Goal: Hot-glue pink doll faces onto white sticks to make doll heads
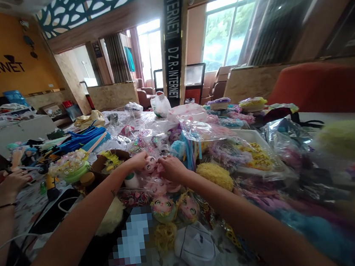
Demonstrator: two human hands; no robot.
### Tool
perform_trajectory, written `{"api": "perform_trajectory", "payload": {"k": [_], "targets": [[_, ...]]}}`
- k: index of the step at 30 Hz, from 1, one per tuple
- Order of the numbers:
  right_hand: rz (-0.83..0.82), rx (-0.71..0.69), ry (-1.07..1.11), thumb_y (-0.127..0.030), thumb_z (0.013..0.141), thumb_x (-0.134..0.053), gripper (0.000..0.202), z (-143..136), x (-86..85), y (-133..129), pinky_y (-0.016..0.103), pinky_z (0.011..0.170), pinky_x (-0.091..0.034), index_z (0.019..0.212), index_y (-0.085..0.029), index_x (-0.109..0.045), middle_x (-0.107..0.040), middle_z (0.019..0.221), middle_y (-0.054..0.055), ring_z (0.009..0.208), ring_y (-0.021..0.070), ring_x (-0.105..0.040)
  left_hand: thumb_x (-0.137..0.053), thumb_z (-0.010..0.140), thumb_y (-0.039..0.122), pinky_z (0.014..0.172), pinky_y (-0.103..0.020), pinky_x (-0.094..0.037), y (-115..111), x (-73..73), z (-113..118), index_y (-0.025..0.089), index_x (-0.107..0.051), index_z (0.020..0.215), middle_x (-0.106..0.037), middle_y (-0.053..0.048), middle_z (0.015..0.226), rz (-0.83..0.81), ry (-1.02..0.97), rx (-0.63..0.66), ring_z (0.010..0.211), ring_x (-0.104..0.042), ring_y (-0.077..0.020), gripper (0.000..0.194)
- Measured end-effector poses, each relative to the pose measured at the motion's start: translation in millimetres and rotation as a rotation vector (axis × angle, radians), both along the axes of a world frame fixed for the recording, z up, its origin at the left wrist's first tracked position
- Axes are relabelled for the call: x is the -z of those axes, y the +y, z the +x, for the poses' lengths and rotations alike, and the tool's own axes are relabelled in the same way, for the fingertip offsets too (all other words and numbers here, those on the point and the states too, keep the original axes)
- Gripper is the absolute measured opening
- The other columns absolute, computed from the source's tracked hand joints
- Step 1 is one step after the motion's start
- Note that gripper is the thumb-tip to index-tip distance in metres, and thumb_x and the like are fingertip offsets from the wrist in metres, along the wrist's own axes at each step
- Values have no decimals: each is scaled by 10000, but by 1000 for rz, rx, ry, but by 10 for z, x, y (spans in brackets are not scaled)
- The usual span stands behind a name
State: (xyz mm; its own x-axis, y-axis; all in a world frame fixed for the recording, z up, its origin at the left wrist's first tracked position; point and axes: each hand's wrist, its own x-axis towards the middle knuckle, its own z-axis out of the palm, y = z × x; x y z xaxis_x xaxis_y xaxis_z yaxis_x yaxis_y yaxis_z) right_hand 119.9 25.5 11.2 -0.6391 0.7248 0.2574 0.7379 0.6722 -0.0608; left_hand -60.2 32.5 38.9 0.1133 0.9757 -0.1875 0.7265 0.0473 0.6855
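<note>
My left hand [140, 160] is closed at the upper left edge of a pink doll head [151, 165] with large painted eyes. On the head's other side my right hand [172, 168] has its fingers curled together; whatever they pinch is too small to tell. Just below the hands lies another pink doll head [158, 187]. Nearer to me are a doll head with yellow-green trim [163, 206] and a tilted doll head [188, 207]. A fluffy yellow ball [214, 176] sits beside my right wrist, and a white bottle [130, 180] stands under my left forearm.
A brown bowl [99, 164] with yellow pieces is left of my hands. Trim fills a white tray [278, 162] at right. Blue strips [82, 139] lie farther back. At far left, a co-worker's hands [13, 183] hold something. A pixelated patch covers a phone-like shape [129, 245].
</note>
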Motion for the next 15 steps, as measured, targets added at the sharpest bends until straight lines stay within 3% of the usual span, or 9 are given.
{"api": "perform_trajectory", "payload": {"k": [4,10,15], "targets": [[2,-15,59,-170,817,-601,330,-34,76,35,313,850,-409,1143,-120,-584,-670,1079,140,1037,263,-577,-561,899,306,621,-289,-526,15,61,1,129,-593,1014,-624,-33,897,-24,55,11,711,-602,-128,213],[-6,-8,143,-441,757,-712,557,-116,117,28,314,885,-404,1203,-146,-555,-687,1058,117,1075,267,-567,-560,900,321,681,-328,-548,53,112,28,134,-588,1078,-631,-58,996,-71,44,24,802,-625,-157,260],[-4,56,206,-451,799,-647,433,-231,98,7,326,851,-418,1082,-125,-614,-698,983,158,997,278,-609,-557,902,325,662,-314,-549,74,72,53,133,-590,1073,-634,-56,983,-83,-3,16,782,-626,-149,260]]}}
